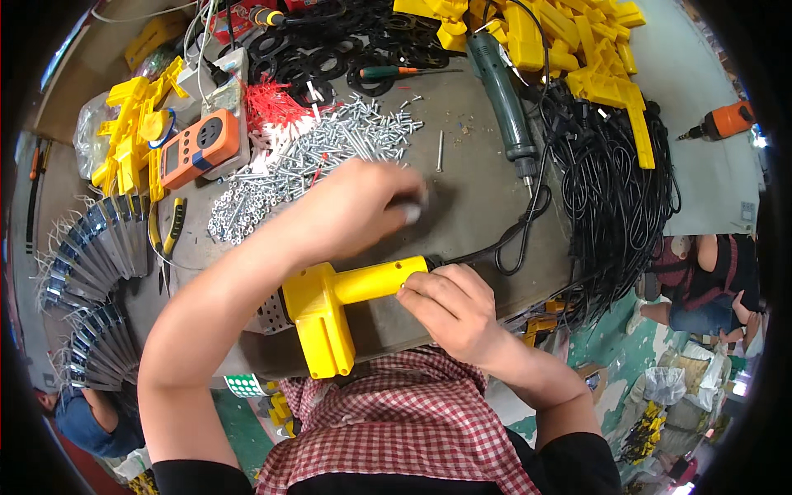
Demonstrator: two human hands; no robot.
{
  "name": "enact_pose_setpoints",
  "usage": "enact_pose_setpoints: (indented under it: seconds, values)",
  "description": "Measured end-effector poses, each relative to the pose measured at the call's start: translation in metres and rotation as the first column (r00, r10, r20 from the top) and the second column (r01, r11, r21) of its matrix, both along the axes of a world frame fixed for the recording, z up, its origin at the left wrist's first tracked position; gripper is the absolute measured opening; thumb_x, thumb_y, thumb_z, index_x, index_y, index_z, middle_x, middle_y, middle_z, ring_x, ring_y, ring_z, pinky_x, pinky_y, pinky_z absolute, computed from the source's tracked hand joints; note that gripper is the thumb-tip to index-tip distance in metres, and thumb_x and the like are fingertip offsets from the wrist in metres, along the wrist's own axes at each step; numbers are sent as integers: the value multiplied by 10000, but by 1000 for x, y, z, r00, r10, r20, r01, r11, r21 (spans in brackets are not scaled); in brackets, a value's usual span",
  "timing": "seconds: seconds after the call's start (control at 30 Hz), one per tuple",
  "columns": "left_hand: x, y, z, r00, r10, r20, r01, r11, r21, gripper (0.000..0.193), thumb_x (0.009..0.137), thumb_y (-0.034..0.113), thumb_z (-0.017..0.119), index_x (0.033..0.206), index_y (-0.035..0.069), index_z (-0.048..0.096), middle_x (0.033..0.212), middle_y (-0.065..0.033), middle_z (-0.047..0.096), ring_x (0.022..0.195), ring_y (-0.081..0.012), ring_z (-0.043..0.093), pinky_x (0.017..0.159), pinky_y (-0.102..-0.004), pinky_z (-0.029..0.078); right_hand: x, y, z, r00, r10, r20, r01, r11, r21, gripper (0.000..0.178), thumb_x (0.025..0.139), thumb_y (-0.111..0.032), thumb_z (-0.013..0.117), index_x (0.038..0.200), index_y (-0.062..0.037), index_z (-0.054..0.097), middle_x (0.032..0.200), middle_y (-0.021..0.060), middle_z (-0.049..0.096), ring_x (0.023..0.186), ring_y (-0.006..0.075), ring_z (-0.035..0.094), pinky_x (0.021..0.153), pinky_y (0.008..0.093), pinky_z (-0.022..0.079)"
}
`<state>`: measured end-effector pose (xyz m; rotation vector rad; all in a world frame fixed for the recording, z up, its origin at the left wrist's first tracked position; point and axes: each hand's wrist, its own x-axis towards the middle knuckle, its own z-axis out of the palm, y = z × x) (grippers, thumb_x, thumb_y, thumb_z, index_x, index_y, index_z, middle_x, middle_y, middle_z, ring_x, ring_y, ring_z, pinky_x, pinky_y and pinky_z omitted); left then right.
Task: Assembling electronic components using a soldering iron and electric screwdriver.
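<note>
A yellow plastic tool housing [375, 283], its handle pointing right and a blocky body at the left, lies at the bench's near edge. A black cord [487, 247] comes out of the handle's end. My right hand [454, 309] is closed on that end, fingertips pressed to its near side. My left hand [379, 202] hovers above the housing, blurred by motion. Its fingers are curled, and a small pale spot shows at their tips; what it holds, if anything, cannot be made out. Beyond it lies a heap of screws [355, 132], with nuts [239, 206] at its left.
A green electric screwdriver [503, 99] lies beyond the right hand, beside bundled black cords [606, 181]. Yellow housings [569, 37] pile up behind. Left are an orange socket meter [200, 148], cutters [175, 227] and rows of metal plates [99, 247]. Other people sit at both sides.
</note>
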<state>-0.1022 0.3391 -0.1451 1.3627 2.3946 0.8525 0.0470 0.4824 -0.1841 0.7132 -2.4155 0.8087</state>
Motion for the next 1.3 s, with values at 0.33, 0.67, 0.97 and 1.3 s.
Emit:
enact_pose_setpoints:
  seconds: [0.33, 0.67, 0.97, 1.3]
  values:
    - [66, -35, -12, 987, 67, -149, -51, 993, 106, 270, 665, 73, 662, 929, 14, 653, 906, -97, 643, 842, -260, 616, 742, -339, 516, -2, 4, -5, 963, 19, 267, 61, 956, -288, 188, 701, 11, 696, 877, -15, 636, 909, 101, 597, 792, 257, 606, 702, 326, 514]
    - [86, -34, -3, 971, 96, -218, -76, 992, 101, 621, 642, 73, 695, 1226, 7, 494, 992, -162, 628, 874, -307, 621, 773, -372, 508, -121, 55, 6, 989, -134, 64, 84, 860, 503, 146, 746, -30, 539, 887, -20, 574, 973, 113, 564, 894, 291, 582, 723, 373, 500]
    - [-8, -35, -7, 791, -328, -517, 201, 937, -286, 231, 725, 133, 557, 951, 91, 580, 886, -50, 554, 939, -216, 525, 838, -338, 427, -38, 19, 49, 610, 385, 693, 134, 811, -569, 192, 871, -42, 556, 1061, -36, 578, 846, 123, 639, 692, 254, 648, 671, 298, 521]
    - [25, -60, 21, 971, 104, 214, -126, 988, 91, 351, 754, -93, 580, 1084, 26, 559, 991, -67, 570, 895, -220, 598, 792, -319, 502, 35, -17, 3, 912, 21, 409, 48, 986, -158, 167, 739, -51, 675, 898, -37, 627, 792, 67, 541, 712, 220, 591, 605, 331, 500]
